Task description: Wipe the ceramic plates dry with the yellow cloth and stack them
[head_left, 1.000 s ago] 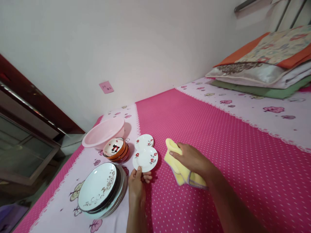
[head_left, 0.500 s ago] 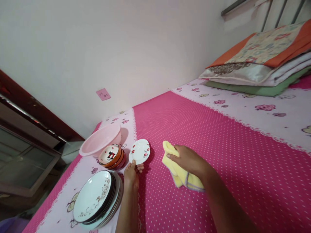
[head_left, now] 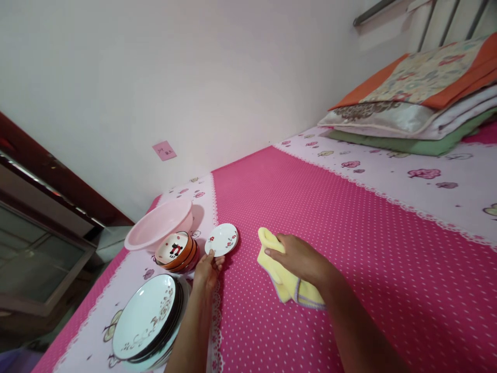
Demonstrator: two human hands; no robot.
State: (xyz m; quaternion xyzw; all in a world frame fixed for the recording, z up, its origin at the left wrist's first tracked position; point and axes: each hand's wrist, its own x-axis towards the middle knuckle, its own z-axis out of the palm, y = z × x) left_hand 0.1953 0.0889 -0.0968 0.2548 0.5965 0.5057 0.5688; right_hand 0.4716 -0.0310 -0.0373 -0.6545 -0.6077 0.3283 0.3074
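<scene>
A small white saucer (head_left: 221, 240) with red flowers is held at its near edge by my left hand (head_left: 208, 267), the thumb on top and fingers beneath. It sits low over the bedspread, on the border of the pink and white bands; whether it touches the cloth I cannot tell. My right hand (head_left: 297, 257) is closed on a folded yellow cloth (head_left: 277, 272) with a grey-purple edge, to the right of the saucer. Left of the saucer stands a stack of orange bowls (head_left: 176, 250), the top one with a cat picture. Nearer is a stack of plates (head_left: 145, 316).
Behind the bowls is a pink basin (head_left: 159, 225). Folded bedding and pillows (head_left: 419, 93) are piled at the far right. A white wall (head_left: 233, 77) with a pink note (head_left: 164, 151) borders the bedspread (head_left: 295, 197). The bed's edge runs along the left.
My left hand has shifted slightly left and up with the saucer, which now appears tilted flatter. My right hand and the yellow cloth are nearly unchanged.
</scene>
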